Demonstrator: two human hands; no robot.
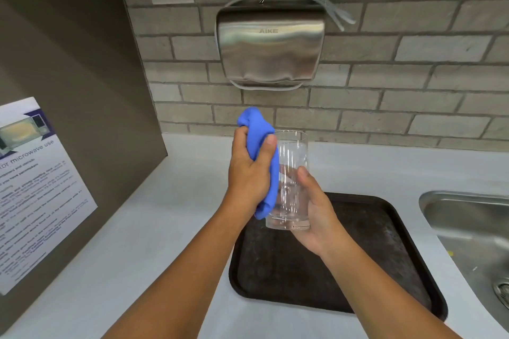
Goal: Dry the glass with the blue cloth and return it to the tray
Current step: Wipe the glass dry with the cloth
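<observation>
While the clear glass [292, 179] is held upright at the centre of the frame, above the far edge of a dark tray [303, 264] on a pale countertop [154, 228], a person presses a bunched blue cloth [260, 151] against its left wall. The left hand [249, 173] is closed around the cloth, thumb lying across the fabric near the rim and fingers wrapped behind it; the right hand [316, 217] cups the lower part of the glass, thumb up its near side and fingers curled round the far side and base, though those are largely hidden. The cloth touches only the outside; nothing appears to be inside the glass. The drying looks to be under way, with the return to the tray not yet made. To do this step well, the right hand would best turn the glass steadily while the left keeps the cloth flat against the wall, working from rim to base, then push a fold inside. Firm but gentle pressure suits thin glass, which could slip from a wet grip. A steel sink [468, 228] sits at the right edge, and a wall-mounted dryer [270, 47] hangs on the brick wall [413, 63] at top centre.
</observation>
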